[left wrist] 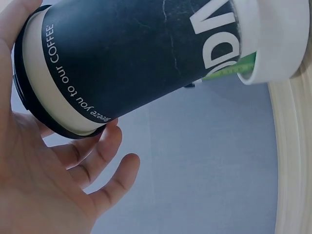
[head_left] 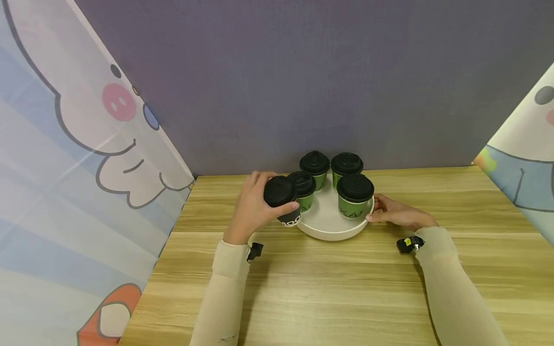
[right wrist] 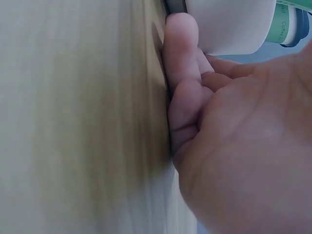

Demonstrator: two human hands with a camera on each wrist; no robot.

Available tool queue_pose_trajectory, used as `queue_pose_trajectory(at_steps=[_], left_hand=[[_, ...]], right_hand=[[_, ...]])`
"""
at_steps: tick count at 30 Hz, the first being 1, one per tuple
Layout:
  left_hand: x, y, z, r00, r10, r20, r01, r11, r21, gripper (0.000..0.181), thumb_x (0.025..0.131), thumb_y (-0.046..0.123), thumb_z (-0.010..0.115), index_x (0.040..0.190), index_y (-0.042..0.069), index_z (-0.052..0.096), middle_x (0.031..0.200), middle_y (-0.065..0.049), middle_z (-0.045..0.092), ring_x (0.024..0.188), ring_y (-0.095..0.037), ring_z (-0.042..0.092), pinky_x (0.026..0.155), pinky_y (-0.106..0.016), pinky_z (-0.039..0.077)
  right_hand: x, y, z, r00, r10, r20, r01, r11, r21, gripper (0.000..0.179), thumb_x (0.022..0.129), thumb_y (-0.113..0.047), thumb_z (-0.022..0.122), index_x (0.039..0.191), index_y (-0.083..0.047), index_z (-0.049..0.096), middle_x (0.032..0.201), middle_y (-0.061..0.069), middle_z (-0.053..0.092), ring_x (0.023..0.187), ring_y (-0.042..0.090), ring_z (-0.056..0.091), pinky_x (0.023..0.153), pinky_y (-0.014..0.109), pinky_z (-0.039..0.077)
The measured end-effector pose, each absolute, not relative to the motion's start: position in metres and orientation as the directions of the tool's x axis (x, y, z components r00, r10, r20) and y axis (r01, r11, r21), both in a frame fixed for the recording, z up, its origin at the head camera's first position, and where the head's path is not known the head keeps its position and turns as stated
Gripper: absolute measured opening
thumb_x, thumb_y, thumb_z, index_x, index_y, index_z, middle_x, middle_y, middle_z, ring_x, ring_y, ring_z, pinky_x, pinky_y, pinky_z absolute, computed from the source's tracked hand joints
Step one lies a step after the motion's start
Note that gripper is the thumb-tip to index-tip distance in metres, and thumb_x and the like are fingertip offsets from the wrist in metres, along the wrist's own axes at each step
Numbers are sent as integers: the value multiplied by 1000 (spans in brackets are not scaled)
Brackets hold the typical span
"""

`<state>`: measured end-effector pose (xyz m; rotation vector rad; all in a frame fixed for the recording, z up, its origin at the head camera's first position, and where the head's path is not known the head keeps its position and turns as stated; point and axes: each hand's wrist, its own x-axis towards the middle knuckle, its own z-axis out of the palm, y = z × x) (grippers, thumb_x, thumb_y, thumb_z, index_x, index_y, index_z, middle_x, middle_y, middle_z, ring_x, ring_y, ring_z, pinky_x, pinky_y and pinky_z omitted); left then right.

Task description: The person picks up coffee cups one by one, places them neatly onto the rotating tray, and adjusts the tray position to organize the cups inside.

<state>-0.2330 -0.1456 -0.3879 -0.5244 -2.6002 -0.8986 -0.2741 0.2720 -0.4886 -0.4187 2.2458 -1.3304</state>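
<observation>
My left hand [head_left: 253,209] grips a dark paper coffee cup [head_left: 280,193] with a black lid, thumb on the near side and fingers round the far side. This cup leans at the left edge of a round white tray [head_left: 326,234]; in the left wrist view its printed sleeve [left wrist: 126,53] fills the top. Several green paper coffee cups with black lids stand in the tray, one at the front right [head_left: 351,207] and another beside the dark cup [head_left: 305,203]. At the tray's right side, my right hand [head_left: 400,213] holds the rim, its fingertips partly hidden.
The tray rests on a wood-grain table [head_left: 333,293], close to a grey upright panel [head_left: 303,81] behind it. Cartoon-printed curtains [head_left: 56,202] flank the table on the left and right. Each wrist wears a small black camera [head_left: 405,245].
</observation>
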Motion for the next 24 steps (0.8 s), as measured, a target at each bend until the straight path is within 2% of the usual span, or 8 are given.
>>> queue_pose_trajectory(at_steps=[5, 11, 16, 24], left_hand=[[-230, -138, -387, -858, 249, 449, 473, 723, 504, 85, 70, 77, 78, 135, 26, 60, 121, 3, 57, 114, -19, 51, 96, -43, 49], [-226, -129, -386, -843, 269, 465, 503, 701, 506, 87, 70, 73, 81, 137, 22, 59, 120, 2, 56, 112, -19, 51, 96, -42, 49], [-225, -120, -389, -809, 297, 507, 548, 692, 469, 88, 70, 69, 83, 139, 21, 58, 119, 1, 56, 112, -19, 51, 96, -41, 50], [-225, -104, -398, -773, 336, 538, 584, 707, 398, 92, 70, 68, 84, 145, 21, 55, 128, -4, 56, 119, -23, 50, 99, -43, 49]], right_hand=[[-273, 270, -487, -832, -490, -260, -20, 495, -869, 87, 98, -26, 70, 158, 2, 13, 129, 21, 48, 114, 23, 50, 94, 28, 45], [-273, 268, -485, -830, -493, -261, -28, 504, -863, 86, 98, -26, 70, 157, 1, 15, 130, 21, 49, 115, 25, 50, 95, 29, 44], [-272, 266, -484, -827, -498, -261, -38, 513, -858, 88, 97, -29, 70, 158, 2, 14, 133, 22, 48, 118, 24, 49, 96, 30, 43], [-275, 266, -485, -831, -486, -270, -36, 532, -846, 88, 97, -30, 71, 158, 0, 14, 132, 21, 49, 116, 25, 48, 95, 33, 42]])
